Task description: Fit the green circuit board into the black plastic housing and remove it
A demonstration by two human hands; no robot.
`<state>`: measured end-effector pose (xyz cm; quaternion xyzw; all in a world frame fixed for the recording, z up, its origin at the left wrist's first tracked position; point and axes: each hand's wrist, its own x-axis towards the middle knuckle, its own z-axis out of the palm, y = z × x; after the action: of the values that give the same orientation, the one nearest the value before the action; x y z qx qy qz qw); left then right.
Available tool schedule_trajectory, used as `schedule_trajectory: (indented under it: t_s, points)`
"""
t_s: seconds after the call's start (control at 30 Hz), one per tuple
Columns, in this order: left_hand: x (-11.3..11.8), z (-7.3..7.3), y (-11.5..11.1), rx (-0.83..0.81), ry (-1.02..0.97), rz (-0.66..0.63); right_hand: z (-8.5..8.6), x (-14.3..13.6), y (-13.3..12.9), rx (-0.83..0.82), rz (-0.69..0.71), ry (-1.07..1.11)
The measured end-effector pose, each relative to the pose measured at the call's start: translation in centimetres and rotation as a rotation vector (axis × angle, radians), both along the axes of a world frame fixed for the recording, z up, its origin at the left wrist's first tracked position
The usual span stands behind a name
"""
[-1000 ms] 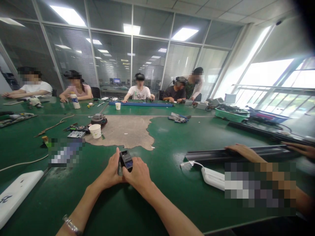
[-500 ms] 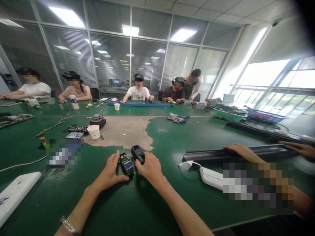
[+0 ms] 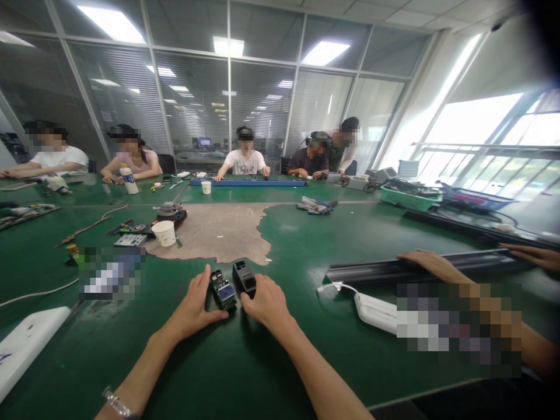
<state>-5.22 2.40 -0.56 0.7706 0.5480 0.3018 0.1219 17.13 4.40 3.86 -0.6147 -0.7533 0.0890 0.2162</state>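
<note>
A green circuit board with a small blue-grey display (image 3: 223, 290) sits between the thumb and fingers of my left hand (image 3: 192, 303). The thumb reaches under its near end and the fingers run along its left side. Just to its right, my right hand (image 3: 266, 300) grips a black plastic housing (image 3: 243, 276) with openings in its face. Its thumb is at the near end, and some of the fingers are hidden behind the housing. Board and housing stand close together, a narrow gap between them, over the green table (image 3: 280, 373).
A tan mat (image 3: 227, 224) lies ahead, with a paper cup (image 3: 164, 233) and electronic parts at its left. On the right are a white power strip (image 3: 376, 315), a long black profile (image 3: 363, 273) under another person's hands, and gloves (image 3: 315, 205). Several people sit opposite.
The black housing has turned slightly in my right hand and now stands a little more upright. My left hand and the circuit board hold nearly the same position. The whole view has shifted slightly.
</note>
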Motion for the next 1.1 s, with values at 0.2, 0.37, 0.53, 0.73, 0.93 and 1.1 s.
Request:
schedule_trajectory:
  t_s: [0.2, 0.37, 0.53, 0.73, 0.93, 1.1]
  points:
    - [0.2, 0.5, -0.4, 0.009, -0.083, -0.024, 2.0, -1.0, -0.8, 0.133, 0.107, 0.259]
    - [0.3, 0.7, -0.6, 0.022, -0.173, -0.038, 2.4, -2.6, -1.6, 0.106, 0.202, 0.22]
    - [0.2, 0.8, -0.8, 0.016, -0.181, -0.047, 2.1, -3.9, -1.6, 0.094, 0.195, 0.111]
    - [-0.1, 0.6, -0.6, 0.072, -0.144, -0.029, 1.6, -4.5, -1.7, 0.094, 0.165, 0.024]
    - [-0.5, 0.0, -0.1, 0.072, -0.064, -0.059, 0.4, -4.7, -1.9, 0.066, 0.165, -0.026]
    - [-0.7, -0.3, 0.0, 0.073, -0.017, -0.062, -0.1, -4.6, -2.2, 0.063, 0.156, -0.03]
